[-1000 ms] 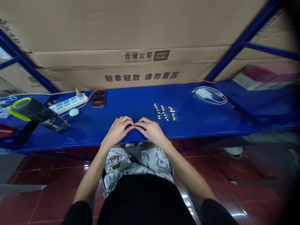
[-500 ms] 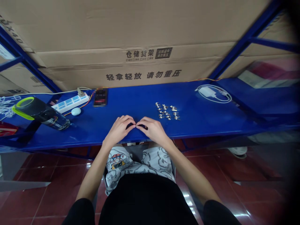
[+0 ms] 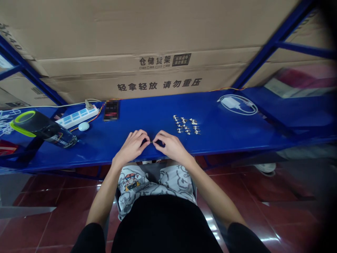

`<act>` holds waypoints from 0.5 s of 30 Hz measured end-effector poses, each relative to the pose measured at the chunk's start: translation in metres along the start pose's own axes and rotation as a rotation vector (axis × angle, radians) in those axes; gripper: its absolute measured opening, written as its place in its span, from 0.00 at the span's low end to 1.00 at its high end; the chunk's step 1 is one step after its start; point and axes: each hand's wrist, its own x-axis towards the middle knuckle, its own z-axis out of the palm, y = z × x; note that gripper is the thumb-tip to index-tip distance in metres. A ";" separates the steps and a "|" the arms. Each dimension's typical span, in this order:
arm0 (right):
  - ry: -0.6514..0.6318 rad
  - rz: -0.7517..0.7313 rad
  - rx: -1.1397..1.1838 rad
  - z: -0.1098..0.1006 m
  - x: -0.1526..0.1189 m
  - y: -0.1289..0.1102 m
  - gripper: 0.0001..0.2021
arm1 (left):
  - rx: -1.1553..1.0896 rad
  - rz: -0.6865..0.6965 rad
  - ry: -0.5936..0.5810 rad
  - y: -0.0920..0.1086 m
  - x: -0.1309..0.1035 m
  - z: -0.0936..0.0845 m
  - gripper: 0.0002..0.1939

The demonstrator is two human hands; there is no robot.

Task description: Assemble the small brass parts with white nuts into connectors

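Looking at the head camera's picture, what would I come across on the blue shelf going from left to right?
Dark bottle → small pale round object → dark, flat object → tiny item between the left hand and right hand → small white pieces → white charger → blurred pink-and-white box.

- Small parts [image 3: 186, 127] on the shelf [image 3: 142, 116]
- Charger [image 3: 230, 103] to their right
- Power strip [image 3: 76, 118] and bottle [image 3: 48, 129] to their left
- Cardboard [image 3: 158, 31] behind
- Perhaps a box [image 3: 298, 82] far right

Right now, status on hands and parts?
Left hand, right hand: fingertips pinching a tiny piece between them. Small white-tipped parts lie beyond the right hand. Nothing between hands and parts.
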 end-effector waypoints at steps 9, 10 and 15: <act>-0.003 0.004 0.000 0.001 0.001 0.000 0.05 | 0.033 -0.020 0.021 0.004 0.000 0.000 0.10; 0.001 0.000 0.007 0.002 0.001 0.000 0.05 | 0.041 -0.016 0.020 0.005 0.000 0.000 0.10; -0.027 -0.050 0.040 -0.001 -0.001 0.001 0.06 | 0.082 0.002 -0.005 0.011 0.000 0.002 0.10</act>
